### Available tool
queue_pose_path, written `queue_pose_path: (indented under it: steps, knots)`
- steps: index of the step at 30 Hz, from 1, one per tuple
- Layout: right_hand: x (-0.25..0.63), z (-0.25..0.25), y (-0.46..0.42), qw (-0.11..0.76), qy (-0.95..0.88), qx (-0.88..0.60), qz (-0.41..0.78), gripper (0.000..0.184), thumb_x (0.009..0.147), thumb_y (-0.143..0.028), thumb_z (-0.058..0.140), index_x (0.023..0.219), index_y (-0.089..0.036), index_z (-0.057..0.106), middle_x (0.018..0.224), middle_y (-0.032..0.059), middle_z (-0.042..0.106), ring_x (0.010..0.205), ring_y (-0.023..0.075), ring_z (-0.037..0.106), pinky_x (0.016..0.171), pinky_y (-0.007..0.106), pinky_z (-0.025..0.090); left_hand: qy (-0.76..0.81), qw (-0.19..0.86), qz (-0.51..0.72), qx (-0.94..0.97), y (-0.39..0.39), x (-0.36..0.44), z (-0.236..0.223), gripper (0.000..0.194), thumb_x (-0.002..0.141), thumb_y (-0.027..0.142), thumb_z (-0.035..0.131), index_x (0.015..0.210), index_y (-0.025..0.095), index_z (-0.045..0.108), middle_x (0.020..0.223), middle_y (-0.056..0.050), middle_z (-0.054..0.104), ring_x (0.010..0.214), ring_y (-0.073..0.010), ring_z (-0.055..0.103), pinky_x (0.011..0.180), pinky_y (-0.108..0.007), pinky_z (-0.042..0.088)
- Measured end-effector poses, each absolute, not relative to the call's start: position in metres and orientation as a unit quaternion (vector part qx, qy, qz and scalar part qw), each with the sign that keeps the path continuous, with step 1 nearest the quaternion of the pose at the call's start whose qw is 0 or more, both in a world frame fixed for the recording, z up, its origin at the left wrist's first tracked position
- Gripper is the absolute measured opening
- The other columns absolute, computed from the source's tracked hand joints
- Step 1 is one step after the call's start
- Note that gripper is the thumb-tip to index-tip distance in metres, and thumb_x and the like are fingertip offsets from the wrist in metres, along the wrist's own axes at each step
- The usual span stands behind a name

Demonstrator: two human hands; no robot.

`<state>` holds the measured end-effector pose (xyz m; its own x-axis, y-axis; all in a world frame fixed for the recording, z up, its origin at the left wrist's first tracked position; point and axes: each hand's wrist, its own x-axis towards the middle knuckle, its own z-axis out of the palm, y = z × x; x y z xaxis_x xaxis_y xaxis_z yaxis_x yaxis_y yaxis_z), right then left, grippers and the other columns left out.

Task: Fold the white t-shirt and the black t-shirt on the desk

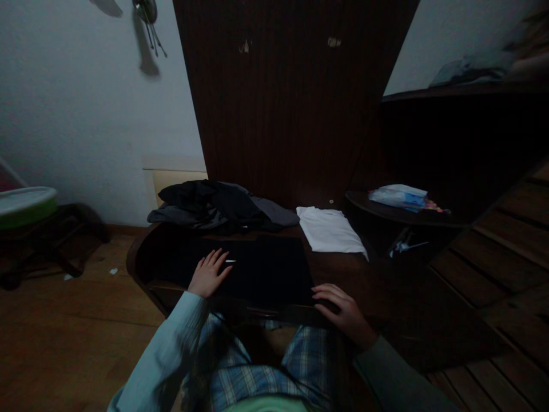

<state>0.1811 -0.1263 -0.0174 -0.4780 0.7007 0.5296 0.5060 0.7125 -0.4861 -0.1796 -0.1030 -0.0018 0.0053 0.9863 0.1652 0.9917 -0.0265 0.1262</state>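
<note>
A black garment (274, 269) lies spread flat on the dark wooden desk (343, 292) in front of me. On its left part rests my left hand (209, 273), palm down with the fingers spread, beside a small white mark on the cloth. My right hand (341, 309) is at the garment's lower right corner, fingers stretched out and slightly curved, touching or just over its edge. I see nothing held in either hand. Which kind of garment it is cannot be made out in the dim light.
Behind the black cloth lies a crumpled heap of black and grey clothes (223, 203). A folded white cloth (330, 230) sits to its right. A plastic packet (398, 197) rests on a corner shelf (364, 201). At far left stands a green-and-white tub (30, 206).
</note>
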Motion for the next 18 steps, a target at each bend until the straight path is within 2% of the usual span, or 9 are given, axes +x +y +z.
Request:
queue_pose_path:
  steps: [11,18]
  knots:
    - [0.164,-0.017,-0.126,0.427,-0.83,-0.351,0.075,0.008,0.075,-0.016,0.049,0.07,-0.021,0.052,0.08,0.0059,0.061,0.081,0.0193,0.056,0.07,0.034,0.048,-0.696,0.016,-0.101,-0.71,-0.103,-0.179,-0.002,0.049,0.083,0.048,0.032,0.128,0.028,0.036,0.136,-0.003,0.036,0.127,-0.0215,0.027,0.099,-0.04,0.026]
    - [0.168,-0.011,-0.131,0.347,-0.862,-0.357,0.099,0.004,0.076,-0.018,0.05,0.074,-0.021,0.052,0.09,0.0071,0.06,0.088,0.0193,0.055,0.074,0.034,0.046,-0.699,0.018,-0.102,-0.708,-0.102,-0.18,-0.002,0.049,0.083,0.047,0.033,0.128,0.027,0.037,0.136,-0.003,0.035,0.127,-0.0217,0.027,0.1,-0.04,0.026]
